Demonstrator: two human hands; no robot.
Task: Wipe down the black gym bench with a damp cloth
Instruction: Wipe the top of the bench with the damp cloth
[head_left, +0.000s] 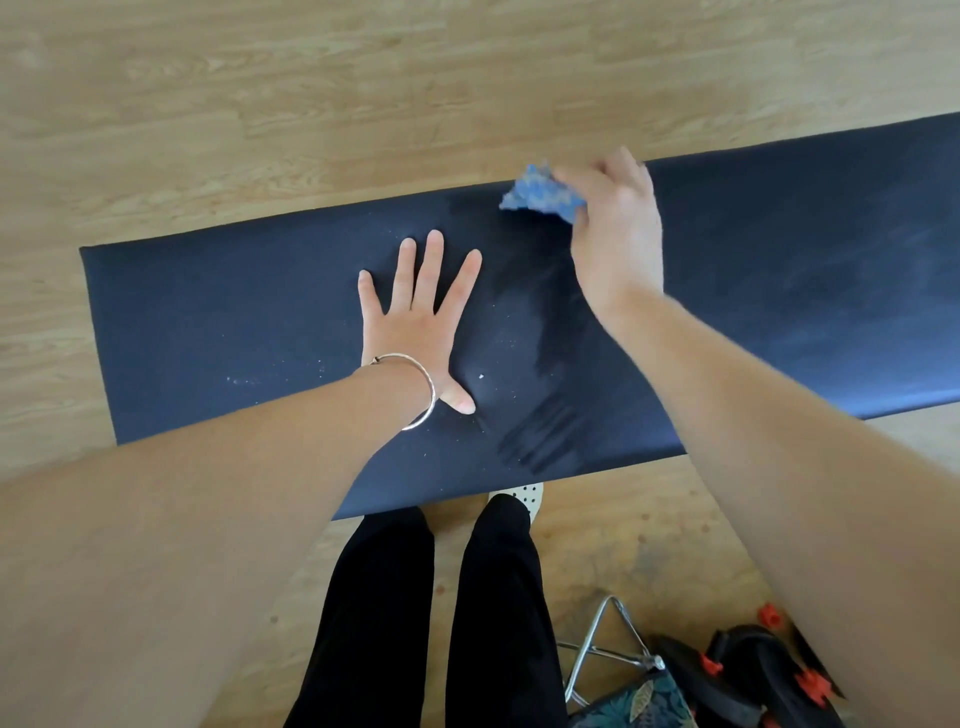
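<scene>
— Where was the cloth?

— The blue cloth was bunched up at the far edge of the black surface, a little right of the middle. The right hand gripped it, fingers curled round the wad and pressing it onto the padding. That hand looked slightly blurred.

— And the other of the two hands?

— The left hand lay flat on the surface, palm down, fingers straight and spread, thumb pointing to the near edge. It held nothing. A thin metal bracelet sat on that wrist.

— How did the padding look?

— Darker streaks ran between the hands, from below the cloth down to the near edge. White specks dotted the area beside the left thumb, and a few more lay further left. Pale smears showed on the right part.

— What else was there?

— The surface stretched across a light wooden floor. The person stood at its near side in black trousers, with the toe of a white perforated shoe just under the edge. In the lower right corner stood a chrome frame, next to some black gear with red parts; I could not tell what that gear was.
</scene>
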